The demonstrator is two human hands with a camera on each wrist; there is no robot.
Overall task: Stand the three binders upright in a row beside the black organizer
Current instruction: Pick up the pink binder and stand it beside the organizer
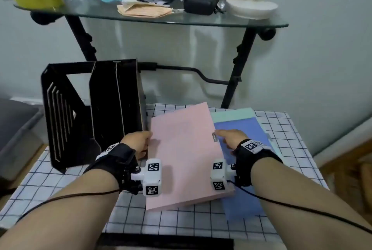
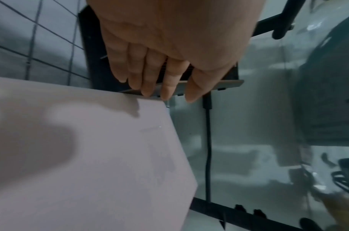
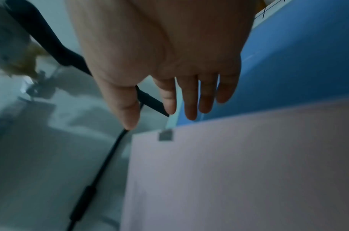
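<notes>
Head view: pink binder (image 1: 185, 155) lies tilted atop blue binder (image 1: 241, 169) and green binder (image 1: 233, 113), beside black organizer (image 1: 90, 112); left hand (image 1: 138, 143) and right hand (image 1: 231, 139) flank it, fingers relaxed, holding nothing; first lift pending; next needs grip on both edges.

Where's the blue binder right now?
Head view: the blue binder lies flat on the checked cloth, right of centre, partly under the pink binder, over a mint one.

Two bare forearms reach forward, wrists strapped. Left hand (image 1: 138, 141) and right hand (image 1: 231, 138) both have straight, relaxed fingers.
</notes>
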